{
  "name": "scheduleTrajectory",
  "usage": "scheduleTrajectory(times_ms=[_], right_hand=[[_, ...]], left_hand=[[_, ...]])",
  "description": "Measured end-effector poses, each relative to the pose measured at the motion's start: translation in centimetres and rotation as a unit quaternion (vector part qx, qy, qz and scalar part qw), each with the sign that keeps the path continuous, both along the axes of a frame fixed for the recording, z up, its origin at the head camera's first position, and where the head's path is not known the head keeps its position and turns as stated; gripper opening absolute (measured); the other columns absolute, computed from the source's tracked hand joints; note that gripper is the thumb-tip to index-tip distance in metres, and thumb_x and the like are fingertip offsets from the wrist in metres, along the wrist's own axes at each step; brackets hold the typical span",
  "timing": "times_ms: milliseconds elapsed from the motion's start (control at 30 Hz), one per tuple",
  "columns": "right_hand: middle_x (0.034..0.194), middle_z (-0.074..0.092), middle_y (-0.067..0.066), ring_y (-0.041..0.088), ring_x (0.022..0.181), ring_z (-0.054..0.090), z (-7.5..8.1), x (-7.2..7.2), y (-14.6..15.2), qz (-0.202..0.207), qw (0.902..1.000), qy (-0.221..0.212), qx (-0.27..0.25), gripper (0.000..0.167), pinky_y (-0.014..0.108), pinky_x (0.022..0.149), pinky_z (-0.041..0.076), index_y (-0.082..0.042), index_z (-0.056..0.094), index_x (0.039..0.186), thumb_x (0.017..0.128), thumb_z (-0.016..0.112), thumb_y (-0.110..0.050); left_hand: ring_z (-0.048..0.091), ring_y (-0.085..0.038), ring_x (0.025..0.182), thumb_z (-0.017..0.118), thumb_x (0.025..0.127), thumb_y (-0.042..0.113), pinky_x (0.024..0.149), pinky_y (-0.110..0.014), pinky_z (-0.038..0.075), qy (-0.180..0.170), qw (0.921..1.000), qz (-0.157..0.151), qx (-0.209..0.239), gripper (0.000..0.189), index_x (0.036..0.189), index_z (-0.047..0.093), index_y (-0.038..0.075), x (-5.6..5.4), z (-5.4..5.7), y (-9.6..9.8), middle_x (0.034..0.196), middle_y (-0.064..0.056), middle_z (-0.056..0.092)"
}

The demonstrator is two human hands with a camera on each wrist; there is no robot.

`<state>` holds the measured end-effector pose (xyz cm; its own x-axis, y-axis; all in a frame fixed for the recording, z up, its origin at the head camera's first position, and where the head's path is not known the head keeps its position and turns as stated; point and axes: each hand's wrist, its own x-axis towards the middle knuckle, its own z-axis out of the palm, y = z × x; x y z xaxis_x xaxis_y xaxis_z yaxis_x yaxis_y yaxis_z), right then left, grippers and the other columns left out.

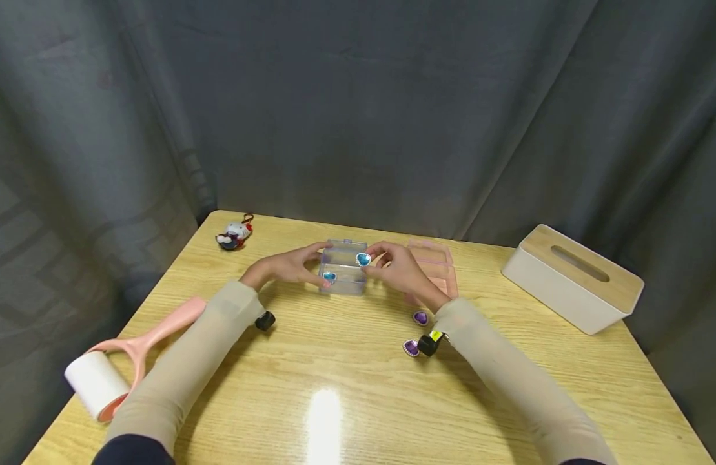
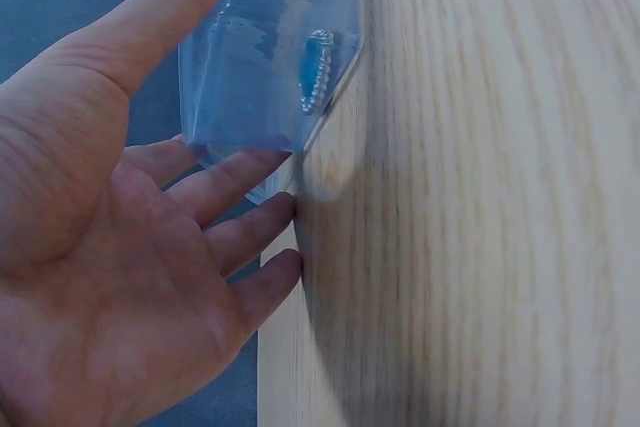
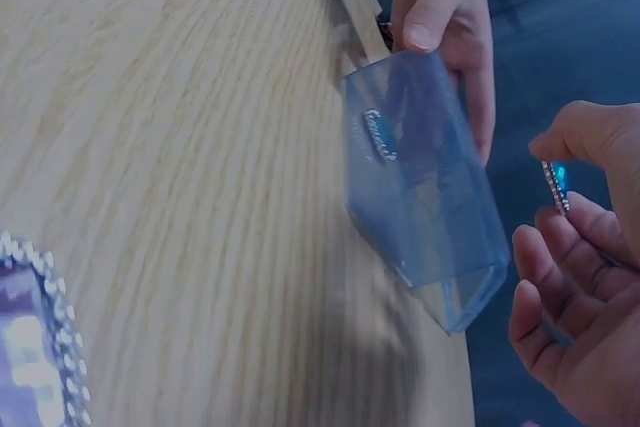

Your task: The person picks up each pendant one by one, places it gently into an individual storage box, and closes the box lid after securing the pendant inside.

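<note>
A clear bluish plastic box (image 1: pixel 343 288) with its lid raised stands on the table. My left hand (image 1: pixel 290 264) grips its left end, thumb at the near side and fingers round the back. Inside lies a blue gem with a beaded silver rim (image 3: pixel 380 136), at the box's left end. Above the box's right side, my right hand (image 1: pixel 397 267) pinches a second blue gem (image 1: pixel 363 259) between thumb and fingertips. In the right wrist view this beaded gem (image 3: pixel 556 186) shows edge-on, apart from the box.
A pink open box (image 1: pixel 441 271) sits behind my right wrist. Two purple gems, one heart-shaped (image 1: pixel 420 318) and one nearer (image 1: pixel 411 348), lie by that forearm. A tissue box (image 1: pixel 567 290) stands right; a lint roller (image 1: pixel 139 349) and a small plush charm (image 1: pixel 234 235) lie left.
</note>
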<state>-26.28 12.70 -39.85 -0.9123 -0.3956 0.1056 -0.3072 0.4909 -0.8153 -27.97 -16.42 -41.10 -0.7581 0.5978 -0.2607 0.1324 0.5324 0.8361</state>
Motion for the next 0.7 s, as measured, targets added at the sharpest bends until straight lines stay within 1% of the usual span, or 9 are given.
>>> scheduleTrajectory(times_ms=[100, 300, 467, 567, 700], right_hand=[[0.115, 0.069, 0.009, 0.019, 0.088, 0.061, -0.3, 0.0, -0.4, 0.004, 0.9999, -0.005, 0.014, 0.03, 0.024, 0.064, 0.049, -0.01, 0.07, 0.118, 0.091, 0.078, -0.021], [0.113, 0.067, 0.009, 0.019, 0.077, 0.056, -0.6, -0.1, -1.2, 0.021, 0.9995, 0.006, 0.023, 0.028, 0.024, 0.058, 0.045, -0.01, 0.071, 0.117, 0.091, 0.077, -0.021], [0.11, 0.067, 0.008, 0.018, 0.073, 0.054, -0.9, 0.0, -1.7, 0.018, 0.9994, 0.002, 0.029, 0.029, 0.023, 0.056, 0.043, -0.01, 0.072, 0.117, 0.091, 0.078, -0.02], [0.11, 0.067, 0.009, 0.016, 0.074, 0.055, -1.1, -0.2, -1.9, 0.015, 0.9993, 0.004, 0.035, 0.029, 0.023, 0.057, 0.044, -0.01, 0.072, 0.116, 0.09, 0.079, -0.02], [0.113, 0.066, 0.01, 0.016, 0.079, 0.056, -1.3, -0.4, -2.2, 0.014, 0.9982, 0.024, 0.053, 0.031, 0.024, 0.062, 0.047, -0.009, 0.074, 0.116, 0.09, 0.081, -0.023]], left_hand=[[0.022, -0.042, 0.157, 0.079, 0.092, 0.032, 0.126, -0.066, 0.016, 0.001, 1.0, 0.0, -0.001, 0.106, 0.167, 0.005, 0.019, 0.0, 0.0, 0.0, 0.168, -0.023, 0.026], [0.018, -0.041, 0.159, 0.077, 0.094, 0.032, 0.124, -0.066, 0.021, 0.003, 1.0, -0.001, -0.008, 0.104, 0.167, 0.005, 0.022, 0.1, 0.0, -0.1, 0.171, -0.022, 0.018], [0.017, -0.039, 0.16, 0.077, 0.094, 0.033, 0.125, -0.065, 0.021, 0.002, 1.0, -0.004, -0.006, 0.103, 0.167, 0.005, 0.023, 0.1, 0.0, 0.0, 0.171, -0.021, 0.015], [0.017, -0.039, 0.159, 0.077, 0.094, 0.034, 0.125, -0.065, 0.021, 0.0, 1.0, -0.004, -0.005, 0.104, 0.167, 0.005, 0.023, 0.1, -0.1, 0.0, 0.171, -0.021, 0.016], [0.018, -0.041, 0.159, 0.077, 0.094, 0.035, 0.124, -0.066, 0.02, 0.001, 1.0, -0.006, -0.003, 0.105, 0.167, 0.003, 0.021, 0.0, 0.0, -0.1, 0.171, -0.023, 0.016]])
